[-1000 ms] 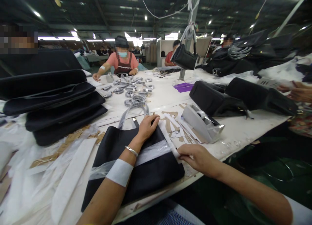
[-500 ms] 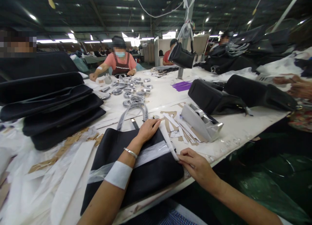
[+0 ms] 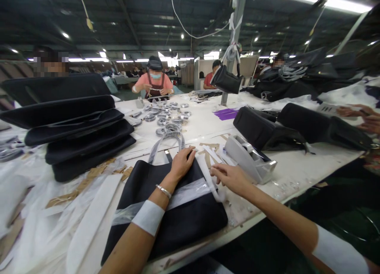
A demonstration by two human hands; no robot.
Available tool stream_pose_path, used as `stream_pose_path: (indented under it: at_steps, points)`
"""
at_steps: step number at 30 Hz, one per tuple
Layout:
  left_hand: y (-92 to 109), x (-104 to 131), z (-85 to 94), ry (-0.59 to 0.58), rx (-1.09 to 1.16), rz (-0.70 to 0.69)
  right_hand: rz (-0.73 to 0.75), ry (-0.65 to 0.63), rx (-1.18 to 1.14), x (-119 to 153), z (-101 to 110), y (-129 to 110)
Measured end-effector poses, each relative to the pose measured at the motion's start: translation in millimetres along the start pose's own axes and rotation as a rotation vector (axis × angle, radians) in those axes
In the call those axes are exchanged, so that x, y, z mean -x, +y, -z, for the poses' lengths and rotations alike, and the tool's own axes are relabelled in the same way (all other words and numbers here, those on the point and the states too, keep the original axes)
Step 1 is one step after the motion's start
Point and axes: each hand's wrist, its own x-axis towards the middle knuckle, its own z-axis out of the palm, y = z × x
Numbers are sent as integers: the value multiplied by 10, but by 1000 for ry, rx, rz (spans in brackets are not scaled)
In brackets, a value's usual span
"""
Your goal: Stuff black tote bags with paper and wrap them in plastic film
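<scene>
From here the left hand (image 3: pixel 182 163) hides part of the black bag (image 3: pixel 188 222) lying at the table's (image 3: pixel 204 125) near edge; I can't tell if its fingers grip or just press. The right hand's (image 3: pixel 230 177) fingers curl beside the white strip (image 3: pixel 207 175), perhaps pinching it, I can't tell. 0.5 seconds ago they were at its lower end. Across, 1 co-worker (image 3: pixel 152 84) now has 2 hands raised.
</scene>
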Motion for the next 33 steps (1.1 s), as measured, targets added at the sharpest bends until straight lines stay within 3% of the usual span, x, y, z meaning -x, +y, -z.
stream_pose_path:
  at_steps: [4, 8, 13, 22, 25, 30, 33]
  points:
    - [-38, -26, -20, 38, 24, -8, -31, -70, 107, -388, -166, -149]
    - [-36, -66, -27, 94, 54, -27, -45, -117, 169, -559, -225, -230]
    - [42, -77, -5, 171, 73, -44, -68, -338, 125, -554, -181, -238]
    - [74, -74, 39, 201, 70, -23, -36, -759, -23, -722, -109, -189]
    - [46, -84, 34, 200, 70, 10, -100, -692, -103, -719, -139, -168]
    - [14, -76, -16, 183, 47, 103, -164, -408, -227, -654, -279, -175]
    - [39, -67, -29, 137, 36, 112, -178, -404, -263, -609, -332, -188]
